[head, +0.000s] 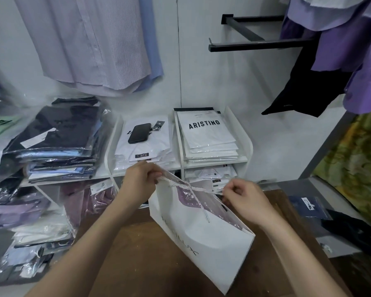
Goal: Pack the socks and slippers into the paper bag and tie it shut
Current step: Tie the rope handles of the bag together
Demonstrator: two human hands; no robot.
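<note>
Right now both hands work the white paper bag point(206, 243), which leans tilted on the brown wooden table point(137, 254), its mouth gaping on the upper side. The left hand point(140, 179) pinches 1 end of the twisted white cord point(191, 187) at the bag's far corner. The right hand point(243, 197) is curled, fingertips nipping the cord at the other side of the mouth. The cord runs between the 2 hands, w/ 1 loose tail hanging down the bag's face. A purplish plastic-wrapped packet point(198, 200) shows inside the mouth; socks or slippers, can't tell. Judged stage: tying, no knot formed yet.

Risks: pulling the 2 ends apart too hard probably rips the paper at the cord holes. The bag isn't standing square, so a sideways tug may tip it & let the slick packet slide out. A dark navy packet point(308, 207) lies on the grey surface to the right, well apart from the bag. If that's part of the order, tying now shuts it out.
</note>
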